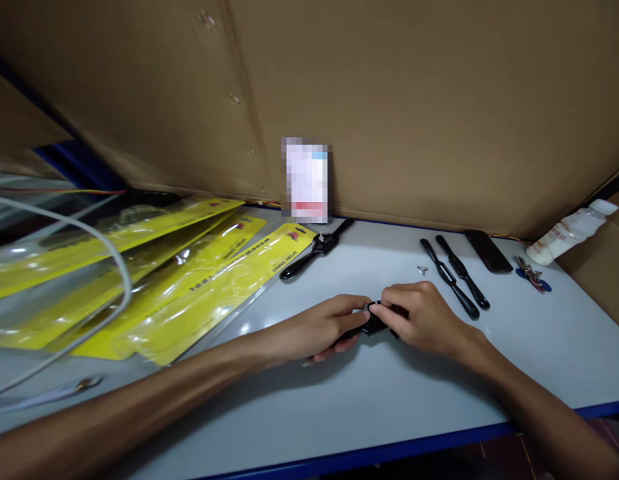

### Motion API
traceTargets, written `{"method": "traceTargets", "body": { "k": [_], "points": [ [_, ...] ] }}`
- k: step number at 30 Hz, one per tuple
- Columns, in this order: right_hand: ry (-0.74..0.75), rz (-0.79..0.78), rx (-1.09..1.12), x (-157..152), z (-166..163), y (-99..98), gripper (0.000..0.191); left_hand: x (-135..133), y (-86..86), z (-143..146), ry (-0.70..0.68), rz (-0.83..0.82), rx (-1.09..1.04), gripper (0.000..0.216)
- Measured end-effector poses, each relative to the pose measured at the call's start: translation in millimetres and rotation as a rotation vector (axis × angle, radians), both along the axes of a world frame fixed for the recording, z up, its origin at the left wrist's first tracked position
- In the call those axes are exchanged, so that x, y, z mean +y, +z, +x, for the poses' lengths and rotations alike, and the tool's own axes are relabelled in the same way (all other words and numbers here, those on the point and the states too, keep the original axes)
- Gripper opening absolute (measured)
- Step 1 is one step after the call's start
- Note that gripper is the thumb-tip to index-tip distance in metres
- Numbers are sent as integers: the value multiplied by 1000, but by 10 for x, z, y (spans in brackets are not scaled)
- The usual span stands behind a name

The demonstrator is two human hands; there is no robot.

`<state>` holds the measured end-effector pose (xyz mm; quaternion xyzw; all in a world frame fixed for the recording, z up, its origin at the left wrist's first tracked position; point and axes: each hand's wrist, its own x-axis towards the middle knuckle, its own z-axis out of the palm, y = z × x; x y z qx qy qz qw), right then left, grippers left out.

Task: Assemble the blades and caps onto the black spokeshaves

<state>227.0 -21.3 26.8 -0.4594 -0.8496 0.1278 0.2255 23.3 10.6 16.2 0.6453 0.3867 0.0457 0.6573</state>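
Mostly, my view is filled by a brown cardboard wall (414, 100), which stands behind a pale counter (299, 407) with a blue edge. On the left side of this counter I see several yellow packs (242, 293) with clear plastic, which lie overlapping like a fan. A white cable (124, 270) makes a bend in front of them.

Near the middle, the left hand (334, 327) has its fingers wrapped around a black tool (372, 327), just above the counter. The right hand (414, 313) has its thumb and fingers closed on the same tool, at its middle part; whether they also pinch a small piece, I cannot tell.

Against the wall stands an upright panel, too blurred for me to read. At the far right I find a tilted plastic bottle (564, 233). Another black tool (300, 265) lies beside the packs, touching or nearly so. To the right of the hands, two black frames (454, 277) lie side by side, and next to them is a dark phone (489, 252). Then come some keys (529, 272), and finally a few small metal pieces (422, 270) near the frames.
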Motion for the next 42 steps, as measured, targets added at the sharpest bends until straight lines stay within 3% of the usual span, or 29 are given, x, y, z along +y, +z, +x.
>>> {"method": "traceTargets", "body": {
  "k": [5,7,11,18,24,32,42],
  "points": [
    [70,-61,180,13,62,81,14,-4,18,10,-7,1,-11,25],
    [109,-45,127,18,81,74,15,0,13,12,-10,1,-13,24],
    [37,33,-40,18,85,39,22,4,17,10,-6,-2,8,25],
    [128,-44,118,4,45,58,30,0,38,9,-15,18,3,24],
    [21,41,-67,19,91,24,32,1,43,15,-12,-9,28,22],
    [154,36,89,-18,51,39,32,-6,66,11,-10,2,-2,23],
    [53,56,-49,9,76,-2,30,0,35,22,-14,0,-6,20]
  ]
}}
